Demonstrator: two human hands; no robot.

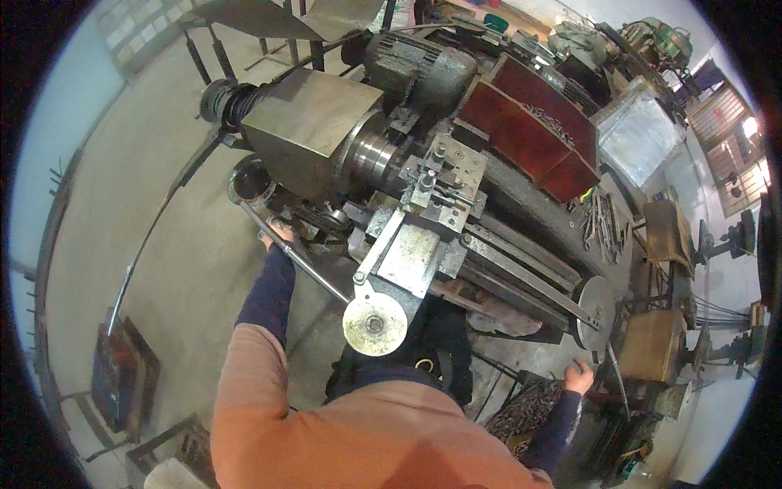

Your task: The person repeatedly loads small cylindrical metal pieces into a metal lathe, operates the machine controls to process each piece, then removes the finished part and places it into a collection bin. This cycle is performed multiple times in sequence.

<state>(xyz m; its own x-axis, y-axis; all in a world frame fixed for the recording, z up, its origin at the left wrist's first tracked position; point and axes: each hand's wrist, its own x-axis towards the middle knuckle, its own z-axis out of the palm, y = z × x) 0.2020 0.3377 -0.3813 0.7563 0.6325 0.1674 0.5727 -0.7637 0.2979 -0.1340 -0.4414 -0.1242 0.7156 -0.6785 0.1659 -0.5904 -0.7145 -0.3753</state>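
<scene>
In front of me is a metal lathe with a grey headstock cover (314, 110) and a shiny round chuck (376, 157). A steel tool block (444, 179) sits on its slide close by the chuck. From a round metal disc (375, 324) a long lever bar (314, 273) slants up and left. My left hand (279, 231) is closed about this bar near its far end; the bar hides part of the fingers. At the lower right my right hand (578, 378) is open, fingers slightly bent, near the handwheel (595, 312) and its thin rod (618, 381). Nothing shows in it.
Behind the lathe stands a red-brown metal box (521, 122) holding small metal parts. Several wrenches (604, 224) lie on the bench right of it. A heap of small dark metal pieces (525, 407) lies below my right hand. A dark stand (122, 371) stands on the floor at left.
</scene>
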